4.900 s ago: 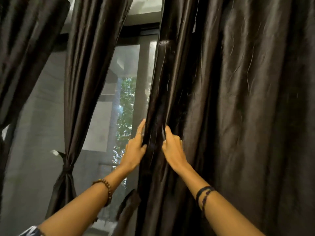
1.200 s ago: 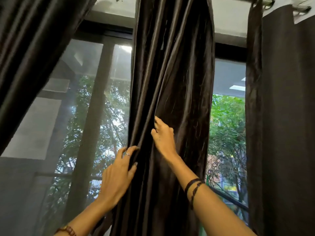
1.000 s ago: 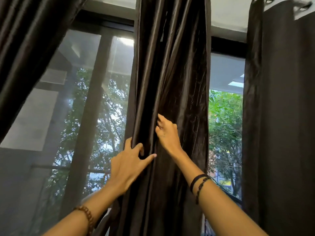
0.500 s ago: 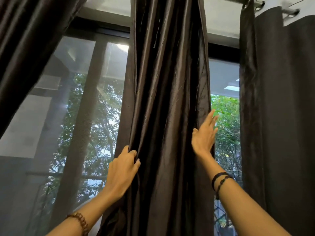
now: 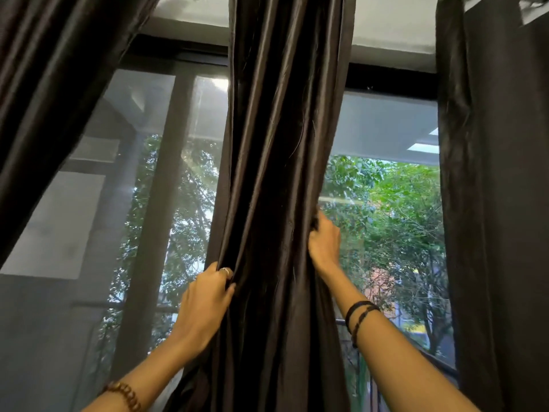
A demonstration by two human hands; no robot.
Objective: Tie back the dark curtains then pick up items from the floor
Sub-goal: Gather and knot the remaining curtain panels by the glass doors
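Left hand (image 5: 205, 304) grips the centre curtain (image 5: 282, 173) at its left edge; right hand (image 5: 325, 243) curls round its right edge, bunching it for tying.

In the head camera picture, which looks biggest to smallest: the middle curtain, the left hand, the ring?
1. Middle curtain
2. Left hand, gripping the curtain's edge
3. Ring on that hand

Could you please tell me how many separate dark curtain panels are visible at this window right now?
3: the left curtain at the upper left, the middle curtain gathered between both hands, and the right curtain along the right edge. More may hang out of frame.
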